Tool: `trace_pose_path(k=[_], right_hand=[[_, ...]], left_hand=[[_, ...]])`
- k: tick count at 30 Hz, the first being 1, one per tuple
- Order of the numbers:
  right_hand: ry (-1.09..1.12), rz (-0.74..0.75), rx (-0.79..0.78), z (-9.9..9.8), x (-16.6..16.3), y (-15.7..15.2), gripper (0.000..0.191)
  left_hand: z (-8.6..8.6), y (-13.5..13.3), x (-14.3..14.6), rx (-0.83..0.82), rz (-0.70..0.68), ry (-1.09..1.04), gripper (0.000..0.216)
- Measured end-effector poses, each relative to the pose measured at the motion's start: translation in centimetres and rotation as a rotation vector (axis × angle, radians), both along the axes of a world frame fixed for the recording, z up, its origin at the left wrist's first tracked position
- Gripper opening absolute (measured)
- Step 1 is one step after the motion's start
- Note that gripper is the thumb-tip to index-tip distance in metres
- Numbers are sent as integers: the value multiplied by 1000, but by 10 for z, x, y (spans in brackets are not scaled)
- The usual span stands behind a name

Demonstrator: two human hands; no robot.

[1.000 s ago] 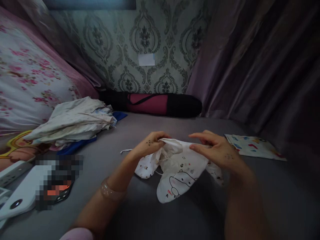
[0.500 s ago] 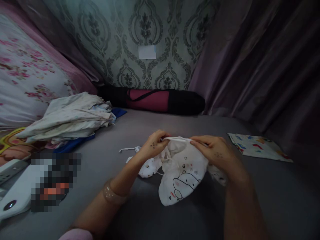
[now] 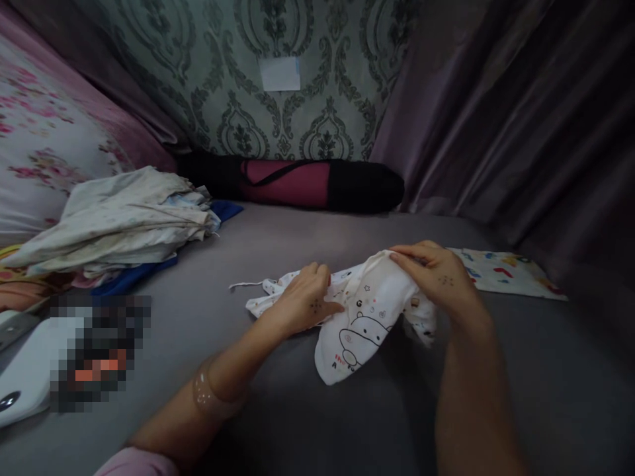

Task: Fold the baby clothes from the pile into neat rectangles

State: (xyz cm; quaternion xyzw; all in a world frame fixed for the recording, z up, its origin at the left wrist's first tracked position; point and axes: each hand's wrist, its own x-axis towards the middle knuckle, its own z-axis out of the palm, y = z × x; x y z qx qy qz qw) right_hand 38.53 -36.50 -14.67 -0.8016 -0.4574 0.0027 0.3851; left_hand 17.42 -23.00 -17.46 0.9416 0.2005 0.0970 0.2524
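- The white cloth (image 3: 377,284) is in the middle, between my two hands, over the grey sheet (image 3: 278,423).
- My right hand (image 3: 436,274) pinches the far top edge of the cloth with thumb and finger. That side looks lifted up.
- My left hand (image 3: 307,297) is over the left part of the cloth, fingers bent and thumb poking out to the right. I can't tell if it grips the cloth or just rests on it.
- The cow picture (image 3: 362,340) faces me, on the near part that hangs down to a round end.
- I think a light pinch on the edge is best, so the soft cloth doesn't get pulled out of shape.
- My left hand should feel for one layer at a time, because the left part looks bunched up.
- A thin string (image 3: 245,285) sticks out far on the left. I should keep it loose, or it could get caught in the folds.
- The bit with little prints (image 3: 421,317) hangs under my right hand. It could fold under, so I should smooth it out.
- The folded cloth (image 3: 516,274) lies just right of my right hand, so I should mind my elbow.
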Motion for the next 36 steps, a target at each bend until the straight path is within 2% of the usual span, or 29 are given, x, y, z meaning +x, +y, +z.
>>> trace_pose_path(k=[5, 10, 15, 19, 22, 27, 30, 33, 36], right_hand=[[18, 10, 3, 0, 0, -2, 22], [26, 56, -25, 1, -1, -2, 21], [48, 39, -67, 4, -5, 0, 22], [69, 52, -79, 4, -4, 0, 23], [72, 52, -75, 2, -1, -1, 25], [117, 43, -112, -1, 6, -5, 29], [161, 55, -148, -4, 8, -5, 30], [179, 64, -156, -8, 10, -4, 30], [170, 65, -145, -10, 11, -2, 30]], left_hand=[[-12, 2, 0, -13, -91, 78, 23], [-30, 4, 10, -9, -40, 94, 31], [-42, 9, 17, 26, -6, 70, 12], [-44, 14, 19, 27, -47, 11, 10], [-35, 28, 15, -176, -46, 7, 7], [-12, 58, -4, -745, 111, -52, 13], [-12, 66, -10, -872, 148, -105, 12], [-18, 67, -7, -793, 159, -185, 17], [-23, 65, -2, -550, 122, -222, 30]])
